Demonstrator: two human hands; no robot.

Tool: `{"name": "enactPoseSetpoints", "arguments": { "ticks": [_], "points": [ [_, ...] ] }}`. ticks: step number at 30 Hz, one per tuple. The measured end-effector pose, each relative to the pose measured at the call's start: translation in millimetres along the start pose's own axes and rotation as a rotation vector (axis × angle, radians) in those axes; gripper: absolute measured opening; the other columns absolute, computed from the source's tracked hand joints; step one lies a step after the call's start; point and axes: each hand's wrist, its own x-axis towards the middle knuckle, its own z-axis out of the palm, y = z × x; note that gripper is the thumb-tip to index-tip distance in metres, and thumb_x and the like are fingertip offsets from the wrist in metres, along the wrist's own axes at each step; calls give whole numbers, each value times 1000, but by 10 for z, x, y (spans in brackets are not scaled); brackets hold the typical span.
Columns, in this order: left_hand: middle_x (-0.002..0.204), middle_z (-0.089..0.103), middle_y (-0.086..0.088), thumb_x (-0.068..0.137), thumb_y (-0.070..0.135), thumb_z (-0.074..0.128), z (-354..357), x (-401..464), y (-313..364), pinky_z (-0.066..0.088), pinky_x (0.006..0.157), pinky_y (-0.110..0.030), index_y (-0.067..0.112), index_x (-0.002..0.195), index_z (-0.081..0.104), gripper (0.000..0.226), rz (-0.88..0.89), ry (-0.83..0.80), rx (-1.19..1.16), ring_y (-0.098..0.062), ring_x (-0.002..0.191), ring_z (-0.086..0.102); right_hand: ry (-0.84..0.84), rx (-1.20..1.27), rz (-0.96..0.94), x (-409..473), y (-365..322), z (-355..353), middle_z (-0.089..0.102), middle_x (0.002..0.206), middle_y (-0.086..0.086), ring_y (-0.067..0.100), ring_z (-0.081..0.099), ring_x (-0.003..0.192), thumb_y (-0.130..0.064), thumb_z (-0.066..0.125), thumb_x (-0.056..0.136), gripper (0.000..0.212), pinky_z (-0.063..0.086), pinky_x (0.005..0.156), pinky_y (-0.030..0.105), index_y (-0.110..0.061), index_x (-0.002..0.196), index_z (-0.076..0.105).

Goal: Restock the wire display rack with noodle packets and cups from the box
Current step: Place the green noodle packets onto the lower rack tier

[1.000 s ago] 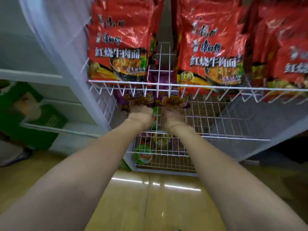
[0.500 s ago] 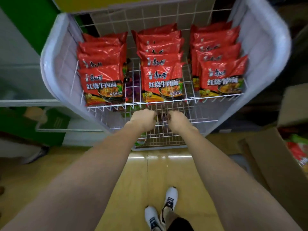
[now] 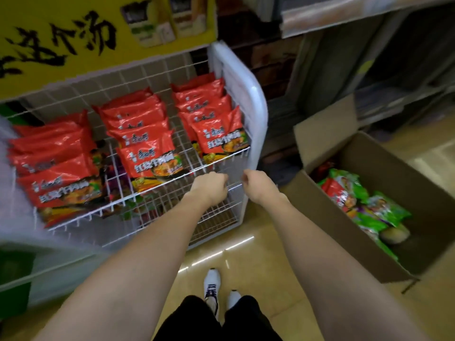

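Observation:
The white wire rack holds three rows of red noodle packets on its upper tier. Purple packets show through the wires on the tier below. My left hand and my right hand hover side by side in front of the rack's lower right corner, fingers curled, holding nothing. To the right, an open cardboard box stands on the floor with green packets, a red packet and a pale round cup top inside.
A yellow sign with black characters hangs above the rack. Dark store shelving rises behind the box. My white shoes stand on the glossy tan floor between rack and box. A white-and-green fixture sits at lower left.
My hands let go of the purple packets on the lower tier and drew back out of the rack. My view swung up and to the right, bringing the box into sight.

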Motion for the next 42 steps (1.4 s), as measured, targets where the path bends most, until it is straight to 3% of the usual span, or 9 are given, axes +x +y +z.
{"name": "enactPoseSetpoints", "arguments": {
  "ticks": [5,11,16,21,24,27,35,42],
  "points": [
    [112,66,-12,100,25,46,-93,451,468,47,77,-39,16,115,60,23,177,-25,19,-34,102,64,115,45,159,-175,478,-278,67,112,13,35,62,102,-15,49,98,19,51,82,39,-12,113,60],
    [107,67,-7,98,25,47,-92,733,1116,49,78,-37,20,107,61,17,440,-44,36,-32,100,65,272,108,395,-439,996,-514,68,104,16,35,64,98,-10,50,96,17,41,72,32,-9,106,63],
    [123,65,-7,96,24,48,-4,874,1741,53,85,-40,18,125,60,33,632,-74,96,-33,111,62,388,184,584,-800,1497,-612,68,107,18,37,63,100,-11,47,93,18,45,75,37,-11,106,60],
    [127,62,-6,96,17,46,-13,1128,2212,48,85,-39,20,126,58,32,706,-51,133,-32,115,60,425,222,714,-1021,2083,-633,64,113,17,38,60,107,-8,47,92,23,48,81,39,-11,112,59],
    [122,63,-7,100,19,45,13,1352,2493,45,77,-37,18,124,57,27,690,-85,115,-31,109,61,442,262,739,-995,2469,-658,62,124,16,37,59,114,-7,48,91,38,51,92,40,-10,127,60],
    [119,66,-7,100,22,50,95,1668,2701,43,74,-32,19,124,58,25,603,-143,8,-29,108,62,392,271,740,-881,2868,-626,58,133,14,34,56,121,-9,52,93,33,48,99,39,-8,126,60],
    [116,66,-11,98,13,46,481,2519,3033,54,84,-41,16,118,59,24,354,-293,-16,-30,102,63,168,359,738,-244,3736,-581,54,135,9,28,56,120,-21,60,98,37,48,98,38,-14,133,54],
    [116,67,-11,99,25,51,1018,2982,3378,54,85,-42,16,122,59,26,236,-436,-125,-32,105,65,-41,343,651,303,4174,-528,49,132,10,32,53,123,-26,62,97,41,48,101,43,-10,132,51]
  ]
}}
